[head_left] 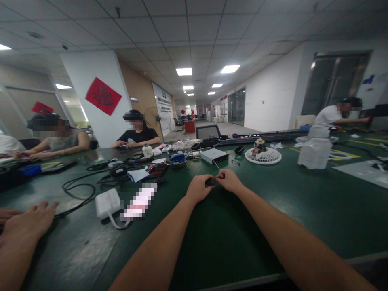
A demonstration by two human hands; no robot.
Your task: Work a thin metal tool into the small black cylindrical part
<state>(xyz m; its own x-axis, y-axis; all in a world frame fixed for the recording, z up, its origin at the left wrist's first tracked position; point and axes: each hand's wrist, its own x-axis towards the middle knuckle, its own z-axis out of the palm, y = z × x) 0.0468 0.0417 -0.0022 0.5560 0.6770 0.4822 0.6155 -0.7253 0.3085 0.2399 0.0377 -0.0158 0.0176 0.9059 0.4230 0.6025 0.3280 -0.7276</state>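
Over the green table (pixel 236 230), my two hands meet in front of me. My left hand (pixel 198 188) is closed around a small dark object (pixel 209 182), whose kind I cannot make out. Pinched in the fingers of my right hand (pixel 230 180) is a thin rod-like tool (pixel 218 166), its shaft slanting up and away to the left. The right fingertips are close beside the dark object; whether they touch it I cannot tell. Just beyond my hands sits a grey metal box (pixel 214 155) with a black front.
A white fan grille (pixel 263 157) with a motor lies to the right, a white wrapped object (pixel 315 152) beyond it. On the left are black cables (pixel 80 186), a white adapter (pixel 108 203), a blurred-out phone-like item (pixel 140 202) and another person's hand (pixel 28 222). Other people sit around the table.
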